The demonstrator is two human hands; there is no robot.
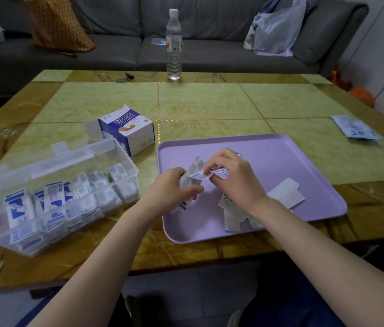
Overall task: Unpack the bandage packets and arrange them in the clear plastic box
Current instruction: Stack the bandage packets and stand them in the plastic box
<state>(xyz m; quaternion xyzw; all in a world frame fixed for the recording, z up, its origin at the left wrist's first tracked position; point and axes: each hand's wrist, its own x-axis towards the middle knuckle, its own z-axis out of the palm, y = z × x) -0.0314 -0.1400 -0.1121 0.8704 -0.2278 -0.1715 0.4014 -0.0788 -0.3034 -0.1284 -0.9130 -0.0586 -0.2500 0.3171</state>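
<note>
**Mostly packed, last few in hand**

Left of the tray [292, 166], on the bench [210, 102]: box [73, 159], already lined with rows of packets [68, 201] standing on edge across most of its length. Just beyond the tray's far left corner: carton [129, 131], flap open, contents hidden. Over the tray's left half: left hand [174, 185] curled round a small stack [194, 178] of packets; right hand [233, 180] pinching a strip at the top of that stack, seemingly separating one. On the tray near its front edge, under and beside the right wrist: a few loose white pieces [283, 194], wrappers or packets, hard to tell which. Well right of the tray: one flat pouch [356, 127], lying apart from everything else. Judged well past halfway. Probably left: splitting the held stack, moving it into the box, sorting the loose pieces, perhaps the pouch and any carton leftovers.
</note>
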